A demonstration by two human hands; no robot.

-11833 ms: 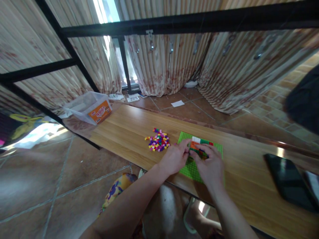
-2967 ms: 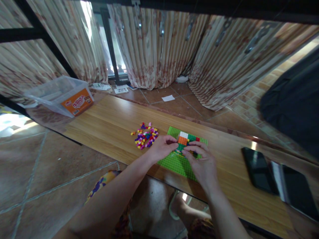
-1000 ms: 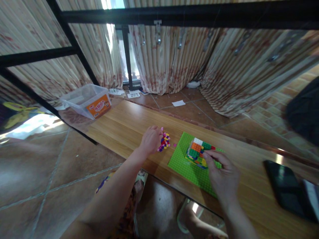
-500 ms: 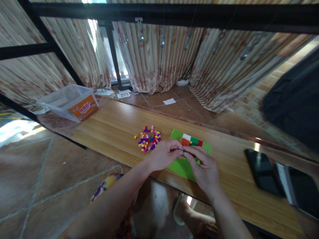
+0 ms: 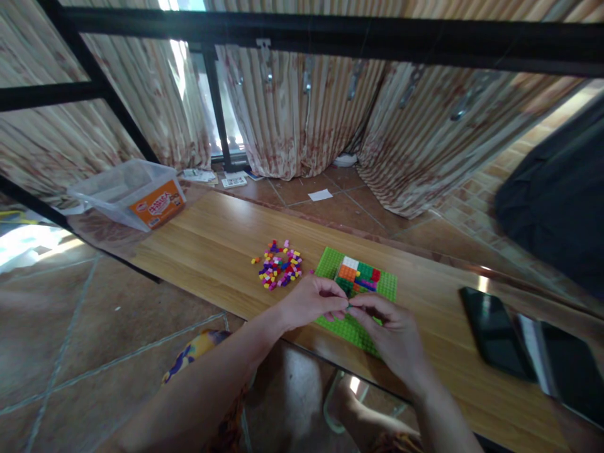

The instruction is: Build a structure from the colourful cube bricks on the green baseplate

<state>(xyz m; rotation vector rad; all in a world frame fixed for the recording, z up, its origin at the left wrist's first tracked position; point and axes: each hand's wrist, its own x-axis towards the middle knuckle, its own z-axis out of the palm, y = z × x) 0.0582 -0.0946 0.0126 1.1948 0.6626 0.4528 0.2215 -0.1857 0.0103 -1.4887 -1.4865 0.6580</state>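
My left hand and my right hand meet at the fingertips over the green studded baseplate. Pinched between them is a small dark green toy brick, mostly covered by the fingers. Just beyond my fingers, a block of joined bricks in white, orange, green, red and purple sits on the baseplate. To the left of the plate lies a loose heap of small coloured bricks on the wooden table.
The long wooden table has a clear plastic bin with an orange label at its far left. A black phone and a dark notebook-like item lie at the right. Curtains hang behind a black metal bar.
Both hands have shifted slightly down toward the table's near edge, still pinching together. More of the joined bricks on the baseplate now shows.
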